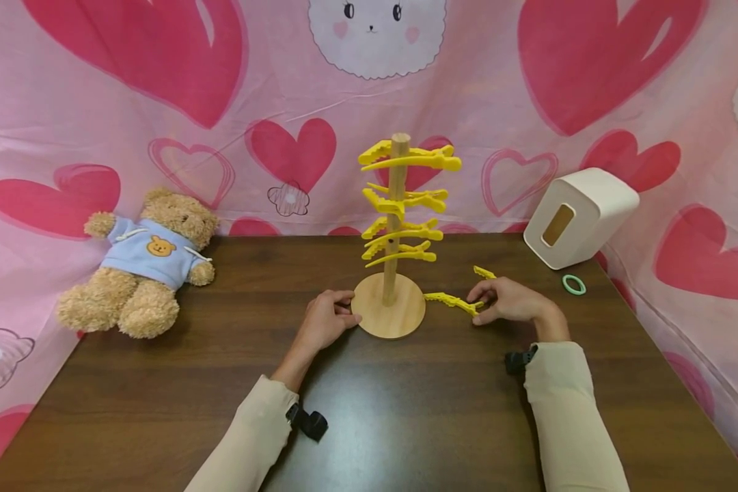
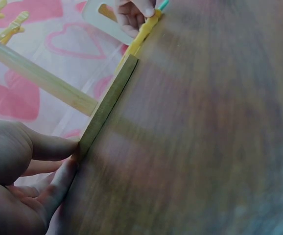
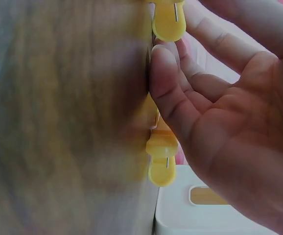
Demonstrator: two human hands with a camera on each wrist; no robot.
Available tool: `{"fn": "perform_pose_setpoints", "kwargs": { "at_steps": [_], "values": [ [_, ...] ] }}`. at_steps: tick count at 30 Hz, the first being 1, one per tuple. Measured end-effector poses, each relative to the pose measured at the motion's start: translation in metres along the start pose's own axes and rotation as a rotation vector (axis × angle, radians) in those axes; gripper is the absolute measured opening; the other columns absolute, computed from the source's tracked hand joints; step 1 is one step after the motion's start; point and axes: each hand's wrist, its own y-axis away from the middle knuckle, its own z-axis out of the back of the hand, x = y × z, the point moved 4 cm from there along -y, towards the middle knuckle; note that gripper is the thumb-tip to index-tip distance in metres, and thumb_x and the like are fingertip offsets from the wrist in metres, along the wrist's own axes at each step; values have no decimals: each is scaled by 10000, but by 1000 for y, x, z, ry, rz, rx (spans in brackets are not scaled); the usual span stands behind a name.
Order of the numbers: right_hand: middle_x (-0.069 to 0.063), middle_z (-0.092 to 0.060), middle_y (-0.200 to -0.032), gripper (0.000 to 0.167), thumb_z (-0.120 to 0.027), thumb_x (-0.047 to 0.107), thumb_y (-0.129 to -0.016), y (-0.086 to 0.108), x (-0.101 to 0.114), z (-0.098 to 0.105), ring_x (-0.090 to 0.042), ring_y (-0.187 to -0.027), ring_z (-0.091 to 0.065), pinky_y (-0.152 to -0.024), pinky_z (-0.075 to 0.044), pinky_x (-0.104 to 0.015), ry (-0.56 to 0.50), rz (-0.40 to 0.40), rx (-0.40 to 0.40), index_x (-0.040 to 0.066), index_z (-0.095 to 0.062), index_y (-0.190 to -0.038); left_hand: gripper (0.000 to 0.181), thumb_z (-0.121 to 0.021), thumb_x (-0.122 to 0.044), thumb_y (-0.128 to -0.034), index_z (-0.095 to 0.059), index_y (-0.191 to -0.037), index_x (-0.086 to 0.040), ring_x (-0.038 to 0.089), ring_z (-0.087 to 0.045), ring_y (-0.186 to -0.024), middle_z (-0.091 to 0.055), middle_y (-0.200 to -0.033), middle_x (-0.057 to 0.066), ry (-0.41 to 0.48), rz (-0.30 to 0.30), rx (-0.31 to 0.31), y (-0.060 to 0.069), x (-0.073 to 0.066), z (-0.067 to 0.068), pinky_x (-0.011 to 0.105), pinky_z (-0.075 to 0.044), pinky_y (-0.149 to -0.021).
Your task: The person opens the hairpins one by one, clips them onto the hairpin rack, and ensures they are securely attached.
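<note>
A wooden stand [image 1: 389, 311] has a round base and an upright post, with several yellow hair clips [image 1: 406, 253] clamped along it at different heights. My left hand [image 1: 326, 320] pinches the left edge of the base between thumb and fingers, as the left wrist view shows up close. To the right of the base, a loose yellow hair clip [image 1: 452, 301] lies on the table. My right hand [image 1: 510, 301] has its thumb and fingers curled around that clip's tail end [image 3: 170, 22]. Behind this hand is another yellow clip [image 1: 483, 272], partly hidden by it.
A brown wooden table [image 1: 369, 410] carries everything. On its left sits a teddy bear [image 1: 150, 263] in a blue top. At the back right stand a tilted white box [image 1: 581, 215] with an oval slot and a mint-green ring [image 1: 573, 284]. Pink heart-print cloth [image 1: 369, 102] hangs behind.
</note>
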Motion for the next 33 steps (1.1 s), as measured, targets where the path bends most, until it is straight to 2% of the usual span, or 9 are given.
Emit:
{"fn": "perform_pose_setpoints", "kwargs": {
  "at_steps": [4, 9, 16, 22, 28, 33],
  "values": [
    [-87, -638, -963, 293, -848, 118, -827, -1, 2, 0, -265, -944, -533, -817, -455, -376, -18, -10, 3, 4, -688, -1044, 481, -821, -70, -843, -679, -1298, -6, 222, -683, -935, -649, -1133, 123, -4, -4, -5, 0, 1, 0, 349, -568, -783],
    [-71, -631, -905, 245, -848, 124, -827, -2, -1, 2, -232, -865, -526, -778, -460, -352, -36, -19, -10, 23, -696, -990, 480, -821, -66, -842, -679, -1297, -5, 224, -685, -935, -649, -1130, 123, -3, -8, -5, 0, 1, 0, 348, -568, -785],
    [-76, -642, -935, 249, -832, 138, -847, -2, -2, 3, -235, -881, -542, -805, -467, -362, -37, 11, -24, 17, -688, -1011, 481, -825, -74, -840, -681, -1295, -9, 223, -688, -936, -651, -1123, 113, -6, -18, -3, 0, 1, 0, 358, -567, -794],
    [-87, -658, -949, 262, -801, 107, -866, -3, -1, 5, -225, -869, -581, -790, -492, -344, -52, 41, -70, -12, -676, -1063, 480, -821, -72, -843, -678, -1297, -5, 224, -688, -934, -651, -1125, 115, -8, -24, -2, 1, 1, 0, 356, -570, -789],
    [-91, -651, -878, 286, -784, 116, -883, -3, 3, 11, -226, -796, -573, -693, -491, -291, -74, 93, -179, -23, -677, -1109, 475, -819, -66, -842, -681, -1292, -2, 228, -688, -934, -652, -1117, 115, -3, -32, -4, 1, -1, 0, 364, -569, -800],
    [-141, -665, -970, 303, -750, 114, -915, -2, 8, 15, -221, -856, -595, -705, -513, -227, -99, 123, -326, -33, -657, -1163, 473, -816, -69, -847, -678, -1294, 0, 228, -684, -935, -652, -1118, 117, -5, -34, -1, 1, -1, 1, 366, -567, -799]
  ]
}}
